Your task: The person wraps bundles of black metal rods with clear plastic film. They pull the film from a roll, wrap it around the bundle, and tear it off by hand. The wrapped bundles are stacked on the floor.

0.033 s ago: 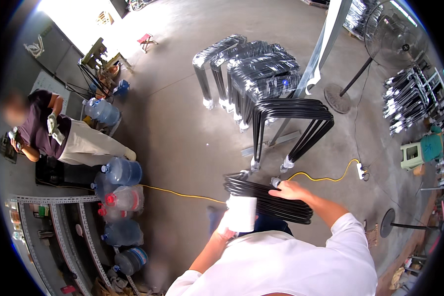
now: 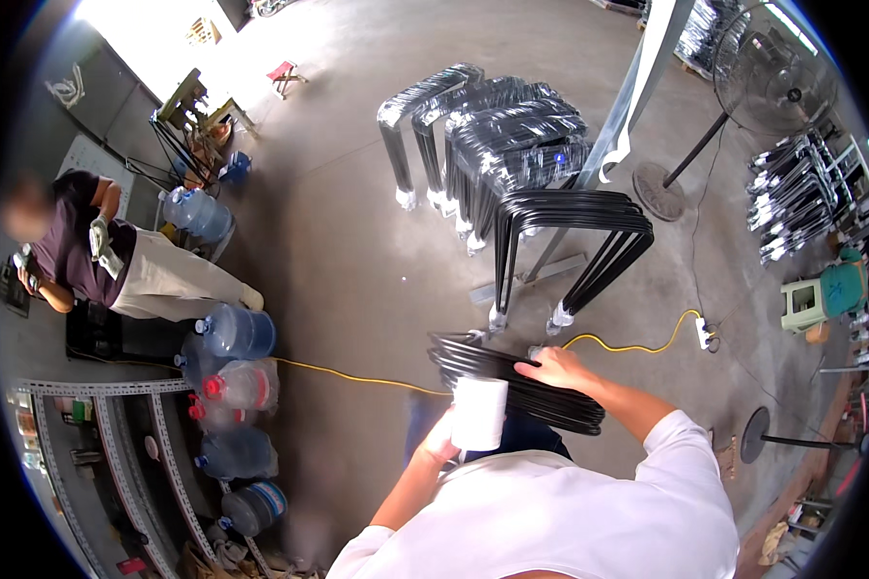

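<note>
In the head view, the one feed I have, the bundle of black tubes [image 2: 560,407] lies just in front of the body, its long axis slanting from far left to near right. The white roll [image 2: 480,413] stands roughly upright at the bundle's near-left side, overlapping it from where I look; I can't tell whether they touch.

My left hand [image 2: 441,439] is the nearer one to the roll and holds it from the left; its fingers are largely hidden, so I can't read how tightly they wrap. My right hand [image 2: 560,368] grips the bundle along its far edge, thumb over the tubes, fingertips out of my sight. Beyond it, well clear of the roll, a standing set of bent black tubes [image 2: 574,209] rises on the far side.
</note>
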`<state>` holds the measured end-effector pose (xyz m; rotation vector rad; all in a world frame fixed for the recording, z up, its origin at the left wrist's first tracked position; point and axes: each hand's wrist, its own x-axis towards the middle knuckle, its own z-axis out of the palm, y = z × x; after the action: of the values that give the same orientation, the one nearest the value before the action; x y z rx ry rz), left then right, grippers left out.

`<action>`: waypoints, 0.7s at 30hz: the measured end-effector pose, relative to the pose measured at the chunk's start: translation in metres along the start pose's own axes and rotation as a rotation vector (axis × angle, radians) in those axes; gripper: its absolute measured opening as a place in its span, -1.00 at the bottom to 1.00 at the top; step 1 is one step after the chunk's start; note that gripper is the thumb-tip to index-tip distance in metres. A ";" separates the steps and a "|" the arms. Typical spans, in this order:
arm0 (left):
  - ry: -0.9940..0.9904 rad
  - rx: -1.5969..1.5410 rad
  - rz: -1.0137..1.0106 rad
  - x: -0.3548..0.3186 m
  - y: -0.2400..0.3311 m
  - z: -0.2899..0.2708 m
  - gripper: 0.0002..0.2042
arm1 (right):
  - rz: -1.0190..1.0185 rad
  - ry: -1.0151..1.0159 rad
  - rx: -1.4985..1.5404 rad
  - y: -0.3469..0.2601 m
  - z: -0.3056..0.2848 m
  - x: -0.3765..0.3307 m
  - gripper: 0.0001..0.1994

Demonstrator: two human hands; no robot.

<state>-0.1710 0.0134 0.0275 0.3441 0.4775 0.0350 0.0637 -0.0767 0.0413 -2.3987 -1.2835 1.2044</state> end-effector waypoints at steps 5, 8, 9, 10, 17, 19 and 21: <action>-0.065 0.162 0.141 0.009 0.050 -0.017 -0.47 | 0.042 0.069 0.063 -0.058 -0.034 0.019 -0.41; -0.130 0.012 0.237 0.013 0.092 0.003 -0.51 | 0.031 0.115 0.233 -0.074 -0.051 0.032 -0.45; -0.149 -0.009 0.296 0.016 0.104 0.007 -0.54 | 0.042 0.143 0.271 -0.075 -0.050 0.041 -0.45; -0.168 -0.029 0.355 0.020 0.114 0.011 -0.56 | 0.053 0.171 0.310 -0.079 -0.053 0.046 -0.46; -0.131 -0.078 0.510 0.026 0.173 0.021 -0.57 | 0.085 0.226 0.718 -0.113 -0.038 0.086 -0.46; -0.165 -0.064 0.555 0.028 0.186 0.012 -0.54 | 0.054 0.232 0.825 -0.141 -0.040 0.081 -0.54; -0.173 -0.077 0.542 0.031 0.197 0.003 -0.48 | 0.045 0.271 0.858 -0.143 -0.024 0.100 -0.52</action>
<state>-0.1325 0.2016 0.0815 0.3892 0.2006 0.5446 0.0223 0.0918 0.0682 -1.8522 -0.4718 1.0799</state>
